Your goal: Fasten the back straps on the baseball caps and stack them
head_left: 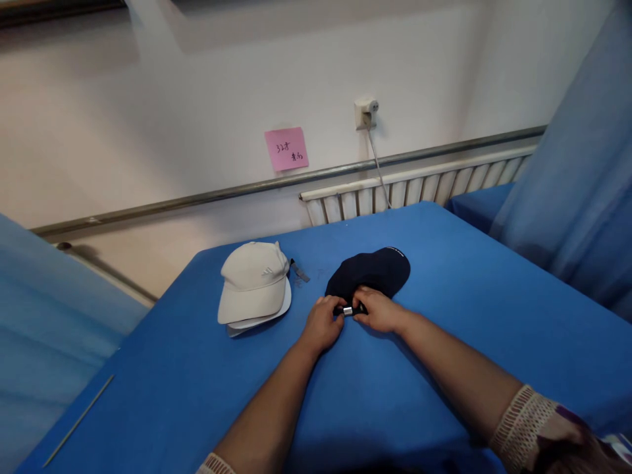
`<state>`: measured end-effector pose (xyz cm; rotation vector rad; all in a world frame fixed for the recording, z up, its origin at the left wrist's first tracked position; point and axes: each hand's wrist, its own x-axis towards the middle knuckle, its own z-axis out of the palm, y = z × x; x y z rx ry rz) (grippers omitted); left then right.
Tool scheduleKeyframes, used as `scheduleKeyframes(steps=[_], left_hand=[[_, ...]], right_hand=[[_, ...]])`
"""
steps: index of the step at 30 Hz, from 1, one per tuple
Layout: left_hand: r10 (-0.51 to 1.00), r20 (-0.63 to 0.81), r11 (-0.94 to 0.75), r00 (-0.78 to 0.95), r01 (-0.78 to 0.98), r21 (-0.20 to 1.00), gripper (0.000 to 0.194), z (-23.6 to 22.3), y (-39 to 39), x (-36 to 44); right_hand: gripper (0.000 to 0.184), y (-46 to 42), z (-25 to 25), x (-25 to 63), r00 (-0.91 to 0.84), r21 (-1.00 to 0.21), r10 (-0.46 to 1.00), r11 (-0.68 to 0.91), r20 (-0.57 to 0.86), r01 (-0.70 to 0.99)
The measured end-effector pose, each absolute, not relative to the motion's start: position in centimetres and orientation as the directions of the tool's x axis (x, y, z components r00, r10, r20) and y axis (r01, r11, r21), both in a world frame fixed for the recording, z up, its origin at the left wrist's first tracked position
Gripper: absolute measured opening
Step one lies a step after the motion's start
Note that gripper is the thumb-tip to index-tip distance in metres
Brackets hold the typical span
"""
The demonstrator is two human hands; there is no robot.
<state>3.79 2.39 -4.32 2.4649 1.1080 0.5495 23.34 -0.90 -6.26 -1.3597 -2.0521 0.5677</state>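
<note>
A dark navy baseball cap lies on the blue-covered table, its brim pointing to the back right. At its near side is the back strap with a shiny metal buckle. My left hand pinches the strap just left of the buckle, and my right hand grips it just to the right. Both hands are closed, and some fingertips are hidden against the dark fabric. Left of my hands sits a light beige cap stacked on at least one whiter cap.
A dark strap end sticks out behind the stacked caps. One thin stick lies at the table's left edge. Behind the table are a radiator, a metal rail and a plugged socket. Blue curtains hang at both sides.
</note>
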Motion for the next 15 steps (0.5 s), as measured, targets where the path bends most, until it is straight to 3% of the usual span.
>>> scheduleKeyframes(steps=[3, 6, 11, 15], left_hand=[[0.762, 0.202, -0.613, 0.615, 0.586, 0.530, 0.029, -4.2, 2.3, 3.7], [0.738, 0.187, -0.631, 0.648, 0.567, 0.529, 0.030, -4.0, 2.1, 3.8], [0.716, 0.204, -0.641, 0.667, 0.515, 0.569, 0.022, -3.6, 1.8, 4.0], [0.714, 0.177, -0.612, 0.677, 0.481, 0.628, 0.017, -3.6, 1.7, 4.3]], right_hand=[[0.007, -1.2, -6.0, 23.2, -0.282, -0.621, 0.925, 0.381, 0.256, 0.685], [0.009, -1.1, -6.4, 23.2, -0.272, -0.676, 0.924, 0.383, 0.271, 0.630], [0.014, -0.5, -7.5, 23.1, -0.143, -0.871, 0.962, 0.272, 0.233, 0.409], [0.015, -0.3, -7.3, 23.0, -0.148, -0.956, 0.975, 0.193, 0.163, 0.220]])
